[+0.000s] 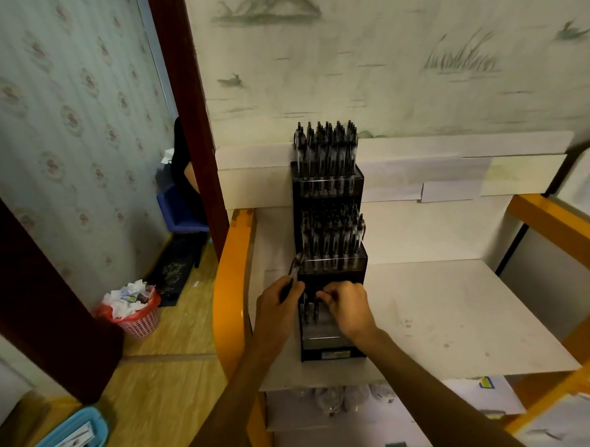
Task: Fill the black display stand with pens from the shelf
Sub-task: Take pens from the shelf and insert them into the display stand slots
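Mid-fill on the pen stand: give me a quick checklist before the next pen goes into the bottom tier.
1. Black display stand upright on the shelf: ok.
2. Top and middle tiers full: ok, both look packed.
3. Bottom tier has free slots: ok, only a few pens stand there.
4. Left hand holds spare pens: ok, a bundle sticks up.
5. Right hand pinches a pen: cannot tell, its fingers hide it.

One black display stand [334, 351] stood with three tiers; left of it on the floor sat one pink basket [139, 323], one blue chair [181, 211] and one blue tray [65, 443]. Two hands worked at it.
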### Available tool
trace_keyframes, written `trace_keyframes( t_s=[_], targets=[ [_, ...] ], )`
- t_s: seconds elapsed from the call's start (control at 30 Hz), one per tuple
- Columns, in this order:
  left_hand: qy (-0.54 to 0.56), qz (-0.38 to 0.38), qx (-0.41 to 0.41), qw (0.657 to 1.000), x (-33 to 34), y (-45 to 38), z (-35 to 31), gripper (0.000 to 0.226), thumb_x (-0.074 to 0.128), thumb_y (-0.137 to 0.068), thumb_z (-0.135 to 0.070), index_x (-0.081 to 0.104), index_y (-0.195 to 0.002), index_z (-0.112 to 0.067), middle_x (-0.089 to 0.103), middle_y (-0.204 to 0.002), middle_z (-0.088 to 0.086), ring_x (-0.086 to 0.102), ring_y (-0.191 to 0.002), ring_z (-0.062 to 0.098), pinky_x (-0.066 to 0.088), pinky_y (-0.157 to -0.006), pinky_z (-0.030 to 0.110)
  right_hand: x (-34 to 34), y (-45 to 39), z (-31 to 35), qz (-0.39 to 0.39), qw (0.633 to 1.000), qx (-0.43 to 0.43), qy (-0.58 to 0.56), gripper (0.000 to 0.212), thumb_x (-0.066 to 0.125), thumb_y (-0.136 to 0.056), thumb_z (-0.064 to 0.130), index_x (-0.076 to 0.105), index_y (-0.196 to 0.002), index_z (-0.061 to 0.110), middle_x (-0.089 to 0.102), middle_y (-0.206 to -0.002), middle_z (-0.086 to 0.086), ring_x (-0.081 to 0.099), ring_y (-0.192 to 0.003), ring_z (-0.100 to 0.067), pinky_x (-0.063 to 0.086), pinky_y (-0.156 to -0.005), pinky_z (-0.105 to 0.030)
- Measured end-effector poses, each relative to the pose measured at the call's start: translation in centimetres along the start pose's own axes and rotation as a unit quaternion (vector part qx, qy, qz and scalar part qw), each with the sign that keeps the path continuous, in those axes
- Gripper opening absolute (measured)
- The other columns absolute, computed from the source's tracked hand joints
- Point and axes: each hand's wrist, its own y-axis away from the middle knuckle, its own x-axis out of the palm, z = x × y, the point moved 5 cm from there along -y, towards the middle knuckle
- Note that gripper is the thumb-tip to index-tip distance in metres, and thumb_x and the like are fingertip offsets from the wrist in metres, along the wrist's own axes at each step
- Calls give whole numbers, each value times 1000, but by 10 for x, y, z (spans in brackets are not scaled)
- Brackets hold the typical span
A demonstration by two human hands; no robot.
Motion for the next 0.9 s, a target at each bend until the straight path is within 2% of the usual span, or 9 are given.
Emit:
trace_keyframes(
  t_s=[0.1, 0.17, 0.2, 0.27, 0.4, 0.5, 0.6, 0.77, 0.9],
  targets=[
    [-10, 15, -3, 1000, 4, -1, 1, 28, 58, -99, -18, 56, -71, -24, 52, -57, -18, 47, -57, -2, 36, -56, 9, -1, -3, -3, 23, 999, 8, 33, 15, 70, -92, 19, 77, -84, 8, 74, -86, -5, 70, -85, -16, 43, -63, -6],
    [-6, 24, -4, 1000, 5, -2, 2, 22, 59, -98, -17, 61, -76, -20, 56, -61, -16, 51, -61, -2, 39, -58, 10, -6, -6, -4, 24, 998, 6, 54, 15, 73, -88, 27, 79, -82, 15, 75, -83, -3, 68, -80, -16, 54, -71, -26],
    [-7, 27, -1, 1000, 6, -2, 2, 18, 61, -97, -17, 64, -80, -17, 58, -64, -14, 53, -63, -2, 40, -60, 10, -10, -8, -4, 22, 999, 5, 44, 12, 75, -87, 27, 79, -81, 17, 75, -82, -1, 68, -79, -14, 55, -74, -29],
    [-19, 24, 8, 1000, 7, -3, 1, 11, 64, -96, -17, 70, -87, -14, 64, -73, -12, 59, -72, -1, 42, -65, 9, -17, -11, 0, 26, 999, 2, -32, 3, 77, -84, 19, 79, -83, 18, 76, -81, 4, 69, -79, -7, 56, -79, -26],
    [-62, -2, 24, 998, 7, -5, 1, 12, 69, -93, -20, 75, -98, -11, 71, -88, -2, 64, -82, 3, 44, -70, 7, -23, -9, 10, 72, 981, 22, -181, 19, 79, -80, 18, 77, -98, 23, 76, -89, 10, 70, -87, -2, 57, -86, -25],
    [-116, 5, 29, 993, 10, -4, 0, 13, 69, -92, -25, 75, -97, -14, 69, -87, 1, 62, -80, 4, 42, -70, 5, -32, -4, 20, 65, 968, 13, -244, 12, 79, -82, 33, 76, -86, 22, 76, -83, 6, 71, -83, -7, 58, -79, -25],
    [-168, 11, 45, 985, 14, -5, -2, 8, 68, -93, -24, 74, -97, -19, 66, -86, 2, 58, -77, 3, 38, -67, 4, -38, -3, 23, 48, 951, 26, -304, 22, 71, -90, 30, 74, -83, 10, 76, -83, -4, 73, -81, -19, 60, -74, -36],
    [-266, 57, 53, 961, 18, -9, -5, 18, 72, -86, -30, 66, -102, -29, 58, -94, -8, 54, -82, 4, 39, -68, 14, -42, -5, 21, 46, 938, 38, -341, 23, 52, -102, 18, 68, -101, 1, 74, -93, -12, 74, -83, -23, 62, -74, -39],
    [-332, 48, 115, 935, 9, -7, -11, 27, 70, -84, -37, 66, -109, -30, 59, -102, -9, 57, -92, 10, 48, -72, 23, -55, -13, 12, 7, 950, 26, -312, 24, 50, -102, 17, 69, -95, 4, 73, -86, -12, 73, -80, -28, 62, -72, -37]
  ],
)
